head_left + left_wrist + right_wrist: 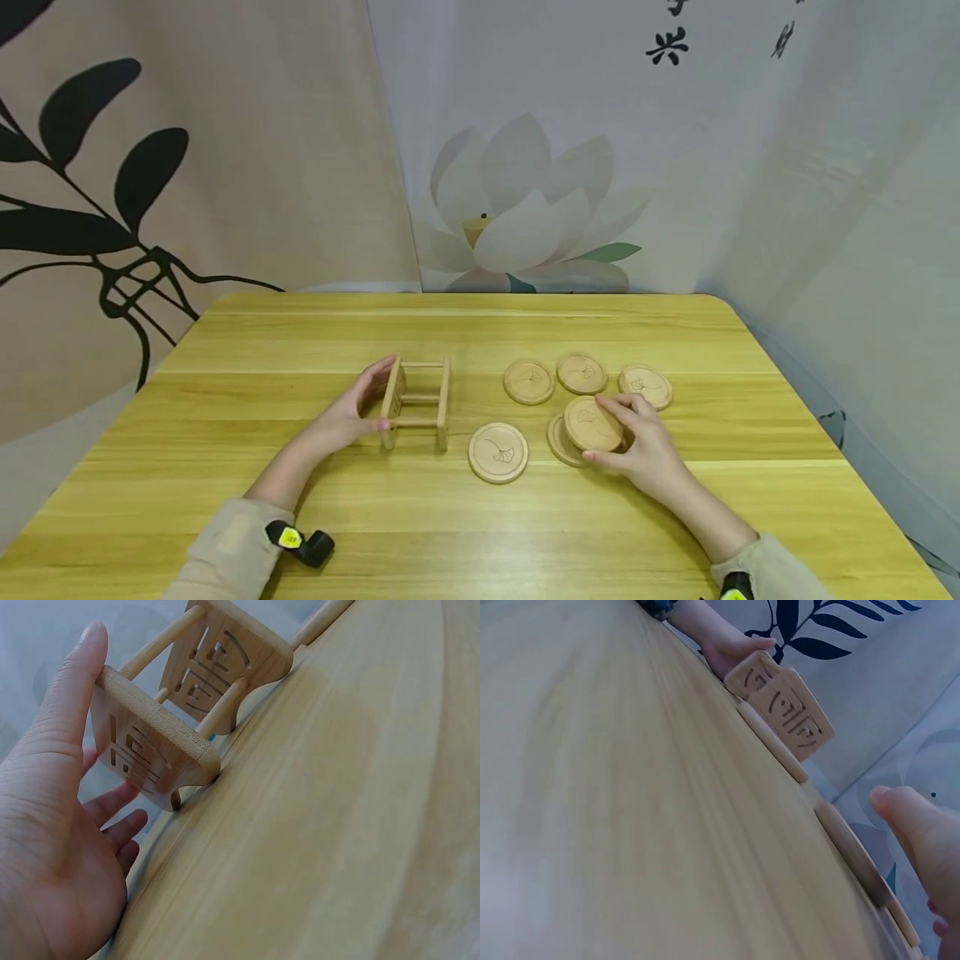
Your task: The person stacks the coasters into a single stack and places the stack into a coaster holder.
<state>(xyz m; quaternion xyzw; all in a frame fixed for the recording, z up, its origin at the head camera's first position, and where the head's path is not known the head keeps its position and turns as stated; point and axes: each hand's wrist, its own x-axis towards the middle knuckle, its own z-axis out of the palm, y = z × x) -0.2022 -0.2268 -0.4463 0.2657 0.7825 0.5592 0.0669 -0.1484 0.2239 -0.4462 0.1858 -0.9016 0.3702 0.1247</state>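
Steadying with the left hand, closed around one end, a wooden rack at left on the surface, and grasping with the right hand, spread disc-wide, an upper disc overlapping a lower disc at right (apparently the picking-up step), calling next for a level lift.

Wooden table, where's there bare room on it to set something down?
The table has bare wood on its near side between the sleeves; along its far edge beyond the rack and wooden discs; and right of the right hand. It's crowded around that hand, where discs cluster, and the rack-to-disc gap is narrow.
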